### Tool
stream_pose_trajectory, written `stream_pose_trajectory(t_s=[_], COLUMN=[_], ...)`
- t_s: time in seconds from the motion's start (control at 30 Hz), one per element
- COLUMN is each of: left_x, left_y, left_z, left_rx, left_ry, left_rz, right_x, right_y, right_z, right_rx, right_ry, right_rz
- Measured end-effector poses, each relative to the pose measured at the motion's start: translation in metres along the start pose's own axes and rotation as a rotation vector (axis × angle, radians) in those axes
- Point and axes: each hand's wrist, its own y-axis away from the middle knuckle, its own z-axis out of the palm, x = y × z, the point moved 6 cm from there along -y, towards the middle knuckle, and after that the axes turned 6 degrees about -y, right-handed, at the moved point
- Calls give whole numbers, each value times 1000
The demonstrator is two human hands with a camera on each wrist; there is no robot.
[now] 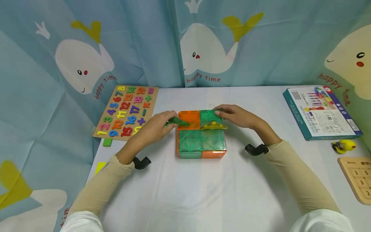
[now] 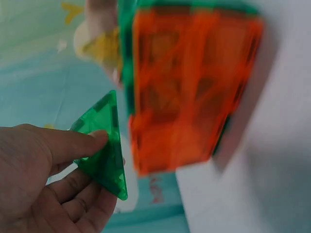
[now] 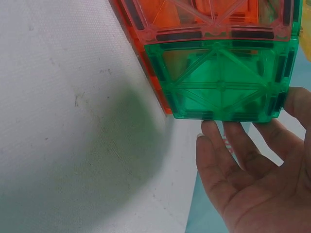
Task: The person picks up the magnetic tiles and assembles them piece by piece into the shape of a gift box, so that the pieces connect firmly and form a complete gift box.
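A low box of see-through magnetic tiles, green and orange, stands mid-table. On its top, to the right, a yellow triangle tile stands on its long edge. My left hand pinches a green triangle tile between thumb and fingers, at the left of the box's top. In the head view this tile overlaps the orange top square. My right hand holds the box's far right corner, its thumb near the top and its fingertips at the green side panel in the right wrist view.
At the back left lies a wooden number board, with a green block and a yellow piece nearer. On the right are a teal-edged box, a small yellow toy and a wooden number puzzle. A whale-print curtain hangs behind.
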Motion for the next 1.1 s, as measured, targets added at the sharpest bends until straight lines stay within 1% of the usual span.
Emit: stream_pose_trajectory(t_s=[0.1,0.2,0.3,0.53,0.77,1.1], left_x=[9,13,15,25,28,36], left_y=[7,8,7,0,-3,-7], left_z=[12,18,20,25,26,32], left_rx=[9,43,57,33,38,39], left_ry=[-18,-24,-16,-31,-43,-33], left_rz=[21,25,36,81,81,99], right_x=[0,2,3,4,2,2], right_y=[0,-1,-1,0,0,-2], right_z=[1,0,0,0,0,1], right_rx=[-4,-3,0,9,14,16], right_ry=[5,-4,-9,-7,-23,-7], right_rz=[-2,-1,4,3,6,2])
